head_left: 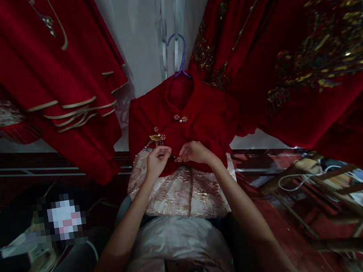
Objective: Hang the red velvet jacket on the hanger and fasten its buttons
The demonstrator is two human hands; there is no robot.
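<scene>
A red jacket [213, 122] lies across my lap with a blue-purple hanger [184, 54] in its collar. Beneath its lower edge shows pale pink brocade cloth [182, 192] with a shiny pattern. My left hand [158, 161] is closed in a pinch over the jacket's front, its fingertips by a small beaded ornament [177, 159]. From the other side my right hand [197, 152] pinches right at that ornament. What either pinch holds is too small to make out. A beaded flower clasp [181, 118] sits below the collar, and a gold fan-shaped ornament [156, 137] with bead strands lies left.
Red garments with pale piping [82, 100] hang at the left, and a red garment with gold embroidery [335, 51] hangs at the right. A wooden rack [357, 210] with a white cable stands at the lower right. A power strip [42, 260] is at the lower left.
</scene>
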